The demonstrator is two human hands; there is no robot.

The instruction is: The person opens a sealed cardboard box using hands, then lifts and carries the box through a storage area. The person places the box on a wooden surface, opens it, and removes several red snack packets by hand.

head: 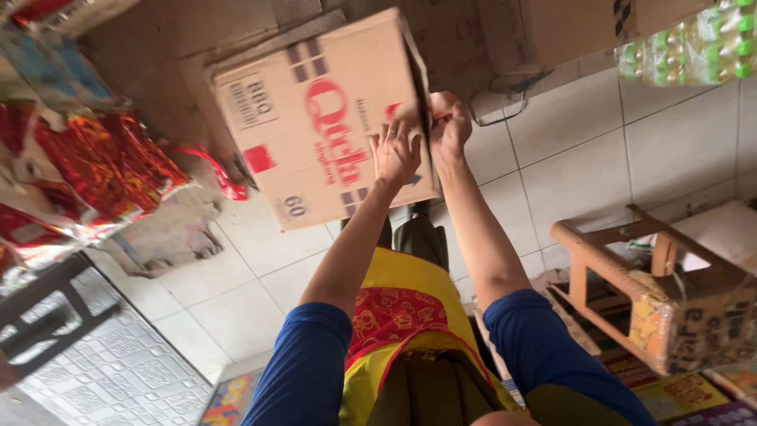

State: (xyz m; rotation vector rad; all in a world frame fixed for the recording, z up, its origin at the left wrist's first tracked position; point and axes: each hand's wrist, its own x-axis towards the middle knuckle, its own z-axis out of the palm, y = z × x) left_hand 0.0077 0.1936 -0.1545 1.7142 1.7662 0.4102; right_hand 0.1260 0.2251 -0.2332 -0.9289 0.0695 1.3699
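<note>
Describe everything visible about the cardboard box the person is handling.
The cardboard box is plain brown corrugated card with red and dark printing on its broad face. It looks closed and stands tilted on the tiled floor among other cartons. The left hand lies flat on its printed face near one edge; the right hand grips that edge.

You're in a small shop or its stockroom, tiled floor (583,158). Stock sits everywhere: printed cardboard carton (315,118) you're handling, more cartons (552,28) stacked behind, a shrink-wrapped pack of green-capped bottles (694,43), shiny red snack packets (102,170) piled at one side, wrapped packaged goods (702,323) on a wooden stool (599,260). You wear a yellow apron (410,315).
</note>
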